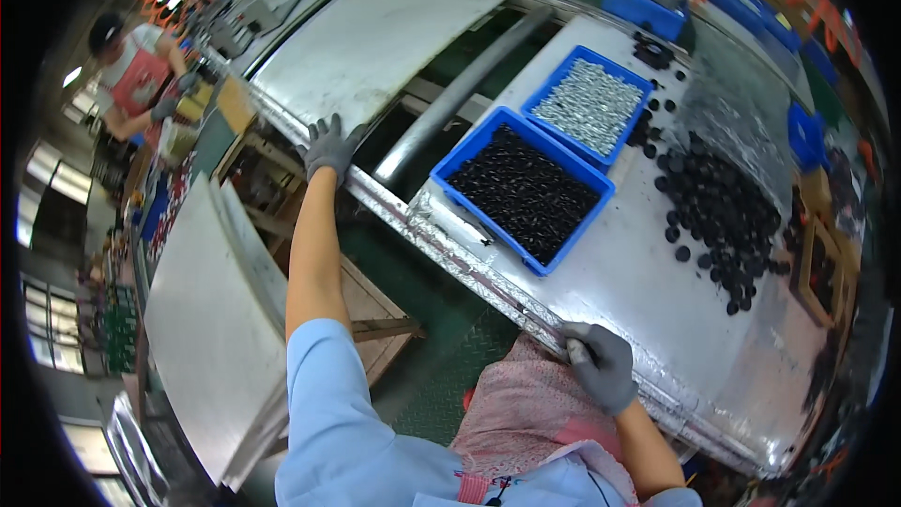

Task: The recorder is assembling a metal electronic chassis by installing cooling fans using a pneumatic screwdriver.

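Observation:
My left hand (328, 145), in a grey glove, lies with its fingers spread at the near corner of a pale metal sheet (366, 47), beside the metal rail (413, 221). In the same kind of glove, my right hand (603, 366) is curled over the near edge of the metal-topped table (601, 272). On that table, a blue bin (533, 268) holds many small black pieces (526, 192). Touching its far side is a second blue bin (648, 84) full of small silvery pieces (589, 105).
Round black parts (718, 216) are heaped at the table's right, partly under a clear plastic sheet (737, 122). A thick metal tube (460, 99) spans the gap left of the bins. Large pale panels (211, 319) lean at my left. A co-worker (141, 80) in a red apron stands far left.

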Demonstrator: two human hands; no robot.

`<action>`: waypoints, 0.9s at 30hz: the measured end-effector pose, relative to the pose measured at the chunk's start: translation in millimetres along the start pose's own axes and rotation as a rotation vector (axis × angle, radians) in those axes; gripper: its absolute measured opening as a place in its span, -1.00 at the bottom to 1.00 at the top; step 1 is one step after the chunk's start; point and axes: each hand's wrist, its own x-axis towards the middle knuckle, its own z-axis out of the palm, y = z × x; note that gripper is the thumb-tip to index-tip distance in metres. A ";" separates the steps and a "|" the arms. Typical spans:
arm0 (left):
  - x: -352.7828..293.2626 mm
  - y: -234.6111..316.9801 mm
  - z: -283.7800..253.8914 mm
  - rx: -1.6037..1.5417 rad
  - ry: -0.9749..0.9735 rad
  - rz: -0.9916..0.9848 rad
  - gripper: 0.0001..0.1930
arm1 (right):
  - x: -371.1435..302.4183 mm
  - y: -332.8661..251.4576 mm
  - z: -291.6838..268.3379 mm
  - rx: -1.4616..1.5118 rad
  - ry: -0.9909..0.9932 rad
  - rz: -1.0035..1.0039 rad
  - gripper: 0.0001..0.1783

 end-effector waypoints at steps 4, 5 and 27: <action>15.0 -12.8 17.3 -0.009 0.023 0.053 -0.18 | -1.1 -2.9 -2.2 -0.053 -0.027 0.046 -0.80; 13.4 -10.4 15.4 -0.004 0.012 0.067 -0.20 | -2.1 -2.8 -2.2 -0.068 -0.004 0.012 -0.81; -125.9 36.2 16.6 -0.175 0.058 0.377 -0.42 | -93.3 19.2 -17.2 -0.260 0.596 -0.527 -0.88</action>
